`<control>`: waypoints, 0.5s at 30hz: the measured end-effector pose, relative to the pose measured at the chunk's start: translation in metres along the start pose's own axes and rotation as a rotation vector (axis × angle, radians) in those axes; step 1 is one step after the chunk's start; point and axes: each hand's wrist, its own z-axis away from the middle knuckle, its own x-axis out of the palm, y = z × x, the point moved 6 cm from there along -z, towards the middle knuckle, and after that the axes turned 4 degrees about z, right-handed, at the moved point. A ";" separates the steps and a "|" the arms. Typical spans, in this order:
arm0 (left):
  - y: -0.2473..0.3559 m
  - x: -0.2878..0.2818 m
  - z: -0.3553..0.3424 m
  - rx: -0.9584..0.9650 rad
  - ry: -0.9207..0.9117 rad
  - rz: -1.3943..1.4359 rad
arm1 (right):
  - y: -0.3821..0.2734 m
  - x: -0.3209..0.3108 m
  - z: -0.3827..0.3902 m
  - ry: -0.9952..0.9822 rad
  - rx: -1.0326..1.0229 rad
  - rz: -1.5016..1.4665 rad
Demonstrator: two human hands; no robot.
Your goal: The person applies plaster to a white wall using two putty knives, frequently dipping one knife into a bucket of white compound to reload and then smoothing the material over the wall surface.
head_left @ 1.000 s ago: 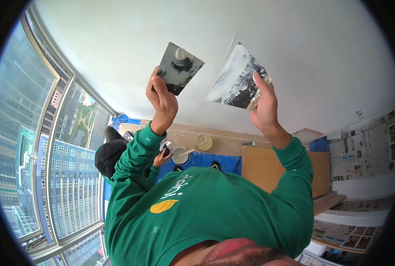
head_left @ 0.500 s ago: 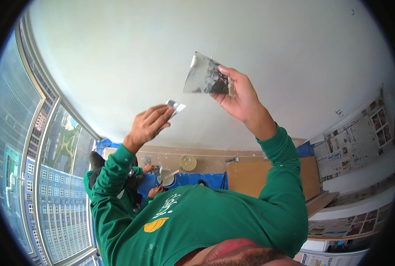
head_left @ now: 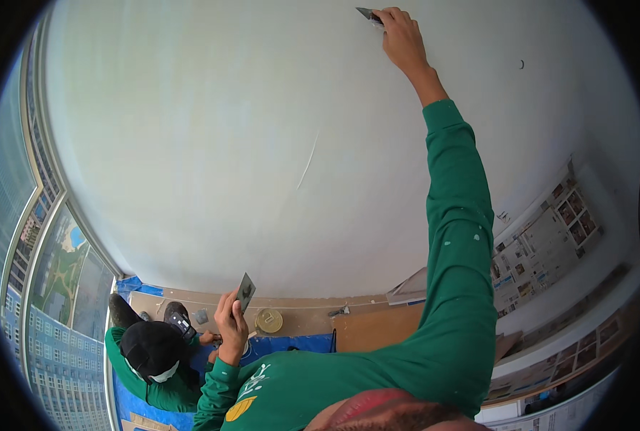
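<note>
A broad pale wall [head_left: 191,144] rises in front of me. My right hand [head_left: 404,44], arm stretched far up, grips a flat metal putty knife [head_left: 367,13], its blade seen at a slant close to the wall. Lower down, my left hand [head_left: 232,329] is closed around a second flat metal putty knife [head_left: 246,289], which points upward and has grey smears on its face. A thin white streak [head_left: 308,161] marks the wall between my two hands.
To the lower left, a co-worker in a black cap [head_left: 151,350] crouches by the windows [head_left: 61,294]. A round lid [head_left: 269,320], blue sheeting [head_left: 291,343] and a brown board [head_left: 374,332] lie below. Newspaper [head_left: 543,251] covers things at the right.
My right hand has gone far up the wall with its putty knife. My left hand has dropped with the other one. The view has shifted, showing more of the co-worker.
</note>
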 end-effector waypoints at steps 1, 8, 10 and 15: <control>-0.005 -0.001 0.002 -0.020 0.009 0.002 | 0.005 0.006 -0.004 -0.005 0.003 0.043; -0.020 -0.012 -0.004 -0.022 0.048 0.022 | 0.007 0.013 -0.031 -0.057 0.106 -0.055; -0.026 -0.012 -0.005 -0.073 -0.005 0.011 | 0.008 0.016 -0.030 -0.028 0.083 -0.012; -0.047 -0.004 -0.019 -0.053 -0.010 0.012 | -0.013 0.023 -0.020 -0.062 0.107 -0.061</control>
